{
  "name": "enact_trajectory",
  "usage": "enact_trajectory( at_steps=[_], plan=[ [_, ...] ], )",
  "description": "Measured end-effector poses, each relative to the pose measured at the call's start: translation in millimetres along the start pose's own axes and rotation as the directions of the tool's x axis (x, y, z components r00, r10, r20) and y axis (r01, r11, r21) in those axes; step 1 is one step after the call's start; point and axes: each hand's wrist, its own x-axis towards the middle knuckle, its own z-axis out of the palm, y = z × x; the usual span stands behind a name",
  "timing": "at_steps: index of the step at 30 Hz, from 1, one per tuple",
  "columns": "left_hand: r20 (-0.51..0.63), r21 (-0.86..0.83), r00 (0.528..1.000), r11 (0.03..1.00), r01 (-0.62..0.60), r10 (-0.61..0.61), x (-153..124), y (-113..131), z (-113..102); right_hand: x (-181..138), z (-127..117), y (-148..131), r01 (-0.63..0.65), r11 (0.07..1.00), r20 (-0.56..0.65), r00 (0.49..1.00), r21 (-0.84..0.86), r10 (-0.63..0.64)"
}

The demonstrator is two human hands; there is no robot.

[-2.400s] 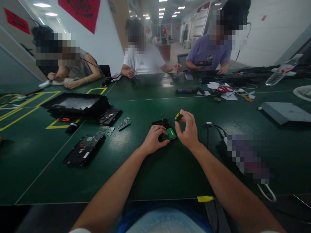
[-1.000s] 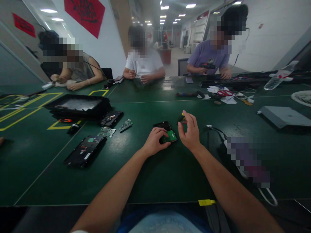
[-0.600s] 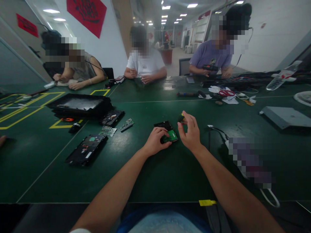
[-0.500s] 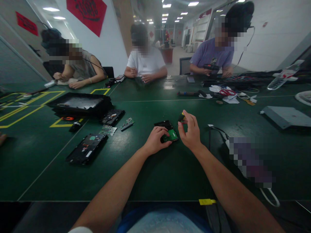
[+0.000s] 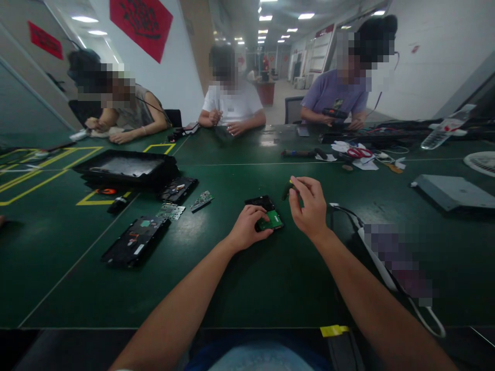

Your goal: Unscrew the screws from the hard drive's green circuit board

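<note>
A black hard drive with a green circuit board lies flat on the green table. My left hand grips its near left side, fingers over the board and thumb along the near edge. Just right of and above the drive, my right hand pinches a screwdriver with a dark handle and some yellow at the top. Its tip is too small to make out. Left of my left hand lie loose circuit boards and a black plastic housing with wires.
A black bin stands at the left beside another black part. To the right are a cable, a blurred-out long object and a grey metal box. Red scissors lie farther back. Three people sit across the table.
My right hand has drawn slightly right, away from the drive, with the screwdriver still in its fingers. My left hand stays on the drive. The view has shifted slightly.
</note>
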Motion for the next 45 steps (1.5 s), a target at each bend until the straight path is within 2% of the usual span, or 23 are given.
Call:
enact_trajectory(
  at_steps=[4,12,15,20,24,29,31,37,45],
  plan=[
    [0.013,0.004,1.0,1.0,0.007,-0.007,-1,-1,0,13,-2,-3,0.024,1.0,0.021,1.0,-0.01,-0.024],
    [0.009,0.028,1.0,1.0,-0.009,0.009,-1,0,-3,37,-7,-9,0.038,0.998,0.208,0.978,-0.047,-0.027],
    [0.015,0.036,1.0,0.999,-0.003,0.002,0,0,-3,54,-12,-10,0.034,0.998,0.325,0.946,-0.051,-0.015],
    [-0.009,0.045,1.0,0.999,0.021,-0.02,2,-2,-3,79,-20,-10,-0.014,0.999,0.516,0.856,-0.032,0.028],
    [-0.061,0.07,0.996,0.995,0.065,-0.06,7,-9,-1,91,-21,-8,-0.034,0.999,0.582,0.813,-0.013,0.035],
    [-0.066,0.095,0.996,0.993,0.064,-0.058,13,-19,0,102,-16,-2,0.047,0.999,0.647,0.762,-0.018,-0.024],
    [-0.074,0.095,0.995,0.993,0.073,-0.066,14,-19,0,106,-13,-1,0.047,0.999,0.648,0.762,-0.027,-0.018],
    [-0.09,0.093,0.994,0.993,0.076,-0.067,13,-16,-2,106,-1,-2,-0.028,0.997,0.585,0.809,-0.068,0.063],
    [-0.098,0.112,0.99,0.988,0.11,-0.099,14,-14,-1,108,14,-5,-0.032,0.998,0.554,0.831,-0.05,0.055]
  ],
)
